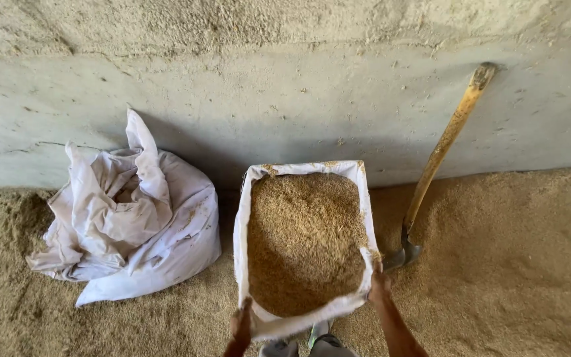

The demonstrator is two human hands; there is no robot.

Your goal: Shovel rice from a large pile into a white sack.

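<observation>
An open white sack (240,225) stands upright in front of me, filled almost to the rim with tan grain husk (305,238). My left hand (240,325) grips the sack's near left rim. My right hand (379,285) grips its near right rim. Together they hold the mouth stretched wide open. Only the hands and forearms show at the bottom edge.
A crumpled, closed white sack (133,218) lies to the left against the concrete wall (285,99). A shovel with a wooden handle (439,155) leans on the wall at right, its blade (401,254) dug into the husk. Loose husk covers the floor (510,264).
</observation>
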